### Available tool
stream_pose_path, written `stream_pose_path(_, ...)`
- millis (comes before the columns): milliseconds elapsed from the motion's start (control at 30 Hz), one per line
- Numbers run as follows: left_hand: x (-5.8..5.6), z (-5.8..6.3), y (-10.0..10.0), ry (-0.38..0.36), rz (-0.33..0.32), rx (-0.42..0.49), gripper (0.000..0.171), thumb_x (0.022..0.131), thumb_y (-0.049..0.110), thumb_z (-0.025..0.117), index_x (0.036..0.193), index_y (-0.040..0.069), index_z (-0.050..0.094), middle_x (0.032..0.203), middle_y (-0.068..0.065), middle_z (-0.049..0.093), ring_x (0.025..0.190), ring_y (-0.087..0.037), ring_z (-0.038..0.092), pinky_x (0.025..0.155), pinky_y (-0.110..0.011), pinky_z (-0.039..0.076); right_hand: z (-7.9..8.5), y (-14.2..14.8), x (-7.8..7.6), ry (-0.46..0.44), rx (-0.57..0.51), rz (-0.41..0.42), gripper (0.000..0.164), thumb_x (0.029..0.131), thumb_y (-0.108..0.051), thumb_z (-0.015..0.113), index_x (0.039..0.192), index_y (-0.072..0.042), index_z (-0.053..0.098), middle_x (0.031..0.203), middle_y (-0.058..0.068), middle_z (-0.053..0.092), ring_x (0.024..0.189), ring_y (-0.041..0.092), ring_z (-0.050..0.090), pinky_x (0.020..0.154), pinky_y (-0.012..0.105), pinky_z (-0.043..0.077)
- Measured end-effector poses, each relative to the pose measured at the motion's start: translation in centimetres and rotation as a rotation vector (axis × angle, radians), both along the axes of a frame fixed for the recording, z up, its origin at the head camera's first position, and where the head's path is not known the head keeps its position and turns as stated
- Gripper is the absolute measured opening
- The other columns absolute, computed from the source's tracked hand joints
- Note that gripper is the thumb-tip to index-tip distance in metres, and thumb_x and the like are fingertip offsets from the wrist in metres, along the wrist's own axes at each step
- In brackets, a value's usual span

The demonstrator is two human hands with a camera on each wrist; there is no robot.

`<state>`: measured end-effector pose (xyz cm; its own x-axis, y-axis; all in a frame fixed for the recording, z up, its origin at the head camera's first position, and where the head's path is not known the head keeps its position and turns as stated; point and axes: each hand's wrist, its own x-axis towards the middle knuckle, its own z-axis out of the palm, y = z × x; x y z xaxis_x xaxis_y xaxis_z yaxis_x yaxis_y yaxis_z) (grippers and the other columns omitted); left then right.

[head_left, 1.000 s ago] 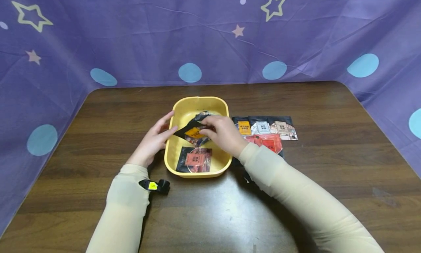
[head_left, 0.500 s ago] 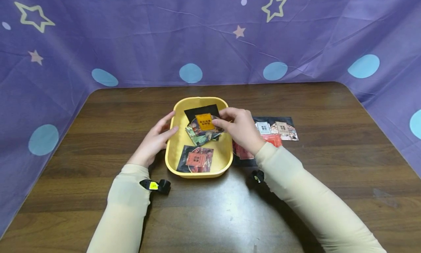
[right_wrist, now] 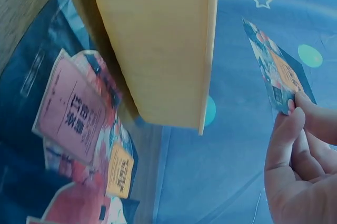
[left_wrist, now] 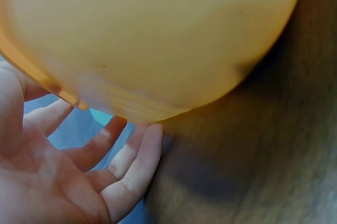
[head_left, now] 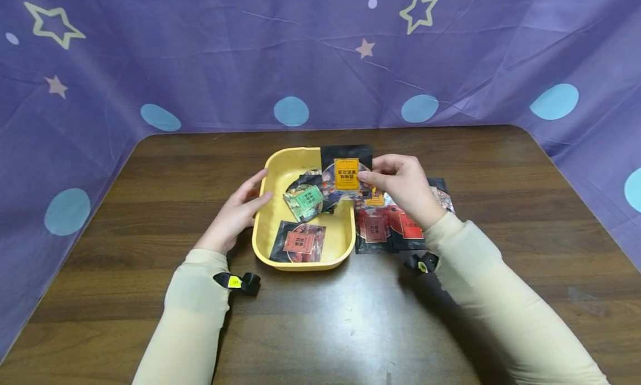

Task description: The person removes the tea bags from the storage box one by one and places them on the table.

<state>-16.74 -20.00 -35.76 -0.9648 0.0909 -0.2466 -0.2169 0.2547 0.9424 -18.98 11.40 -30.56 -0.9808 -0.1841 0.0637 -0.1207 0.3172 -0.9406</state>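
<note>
My right hand [head_left: 405, 187] pinches a black sachet with an orange label [head_left: 346, 173] by its right edge, thumb in front. The sachet is held above the right rim of a yellow plastic tub [head_left: 260, 246]. On the tub's left side, my left hand [head_left: 232, 212] holds the rim, thumb over it and fingers against the outer wall, as the left wrist view shows. Inside the tub lie a green-labelled sachet [head_left: 306, 198], partly over another one, and a red-labelled sachet [head_left: 299, 242] nearer me.
Right of the tub, several sachets lie in two rows on the wooden table [head_left: 150, 207]. A pink-labelled sachet [head_left: 374, 229] and a bright red one [head_left: 408, 225] form the near row; my right hand hides part of the far row. A purple curtain [head_left: 320, 57] hangs behind.
My right hand has lifted the orange-labelled sachet out of the tub and moved right, uncovering the green-labelled one. The left hand stays at the rim.
</note>
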Motion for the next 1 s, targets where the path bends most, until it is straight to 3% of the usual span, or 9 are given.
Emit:
stream_pose_path(133,0.0,0.0,0.0,-0.002,-0.001,-0.01,0.063,0.102,0.03,0.053,0.158,0.033,0.024,0.152,-0.02,0.031,0.114,-0.028,0.053,0.079,-0.028,0.057,0.1,0.8,0.3,-0.039,-0.038,0.013,0.023,0.09,-0.009,0.072,0.105,0.007,0.064,0.073,-0.013,0.068,0.065,0.006,0.062,0.063,0.026,0.054)
stream_pose_path(367,0.0,0.0,0.0,0.004,-0.002,-0.008,0.063,0.102,0.03,0.053,0.158,0.033,0.024,0.151,-0.021,0.033,0.113,-0.027,0.053,0.079,-0.029,0.057,-0.2,2.0,0.8,-0.076,-0.04,0.011,0.027,0.09,-0.008,0.071,0.11,0.008,0.061,0.072,-0.013,0.067,0.064,0.005,0.061,0.062,0.026,0.054)
stream_pose_path(633,0.0,-0.1,0.0,0.005,-0.004,0.002,0.063,0.102,0.03,0.054,0.158,0.032,0.024,0.151,-0.021,0.032,0.114,-0.027,0.053,0.079,-0.028,0.057,-0.3,3.6,1.3,-0.127,-0.056,-0.001,0.05,0.091,-0.01,0.07,0.134,0.005,0.05,0.074,-0.015,0.068,0.068,0.005,0.061,0.064,0.026,0.053)
stream_pose_path(1000,0.0,-0.2,-0.1,0.006,-0.004,0.014,0.063,0.102,0.029,0.053,0.158,0.032,0.024,0.152,-0.021,0.032,0.114,-0.027,0.053,0.079,-0.03,0.057,-0.8,5.6,1.6,-0.132,-0.172,0.027,0.062,0.09,-0.006,0.071,0.145,-0.005,0.042,0.074,-0.007,0.07,0.06,0.008,0.057,0.057,0.024,0.052)
